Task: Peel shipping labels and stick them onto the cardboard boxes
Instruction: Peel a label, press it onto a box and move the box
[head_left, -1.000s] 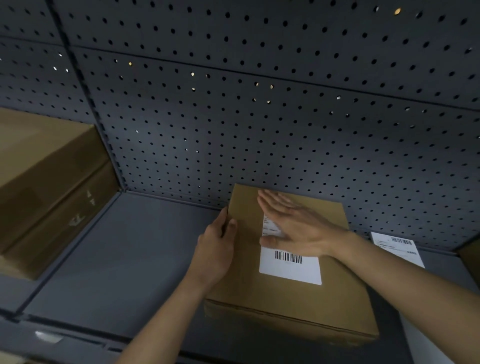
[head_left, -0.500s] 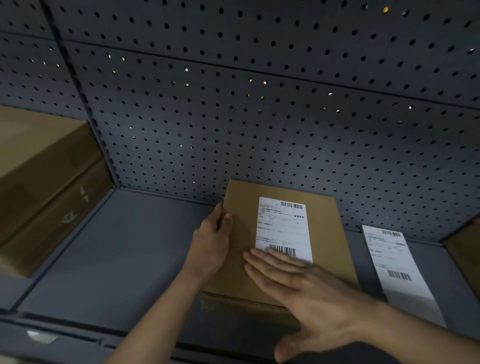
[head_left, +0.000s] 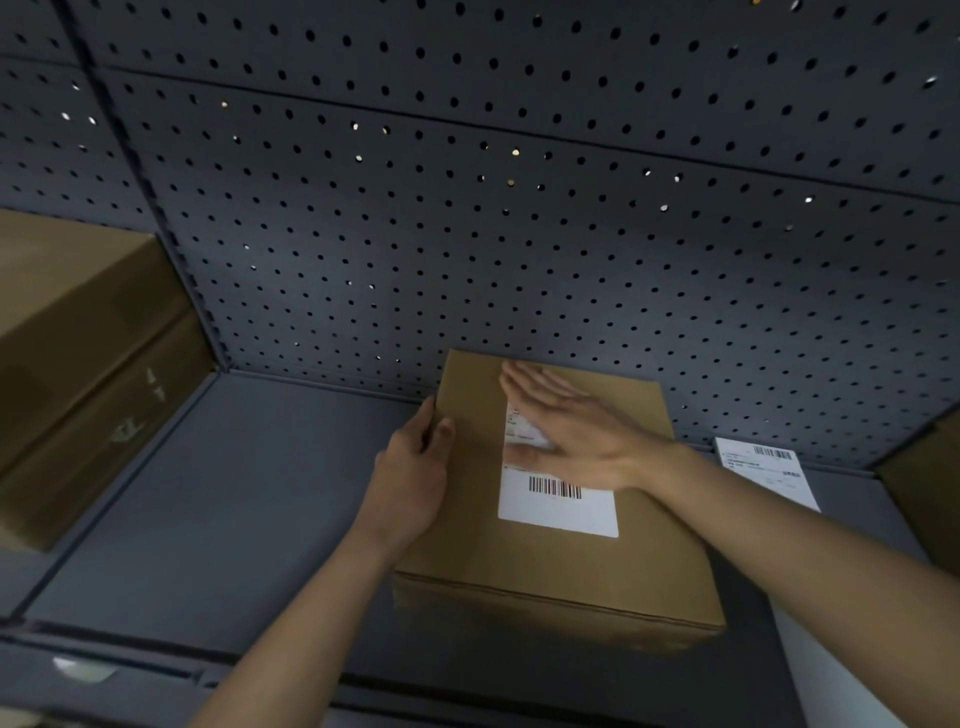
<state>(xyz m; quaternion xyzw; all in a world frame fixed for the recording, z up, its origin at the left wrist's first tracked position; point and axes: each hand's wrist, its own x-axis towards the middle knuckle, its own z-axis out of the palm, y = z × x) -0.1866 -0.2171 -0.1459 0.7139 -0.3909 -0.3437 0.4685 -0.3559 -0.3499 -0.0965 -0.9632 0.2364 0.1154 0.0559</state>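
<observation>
A flat brown cardboard box (head_left: 644, 566) lies on the dark grey shelf (head_left: 218, 519), its far edge near the pegboard. A white shipping label (head_left: 558, 506) with a barcode is stuck on its top. My right hand (head_left: 566, 423) lies flat with straight fingers on the label's upper half, covering it. My left hand (head_left: 413, 475) holds the box's left edge, thumb on top and fingers down the side. A strip of further labels (head_left: 763, 467) lies on the shelf to the right of the box.
A grey pegboard wall (head_left: 519, 234) rises behind the shelf. A large cardboard box (head_left: 78, 374) stands at the left. The corner of another box (head_left: 924, 499) shows at the far right edge. The shelf's front lip (head_left: 156, 670) runs along the bottom.
My right hand slid from the near end of the label, up over its far half, where it was a second ago. The left hand stays on the box's left edge.
</observation>
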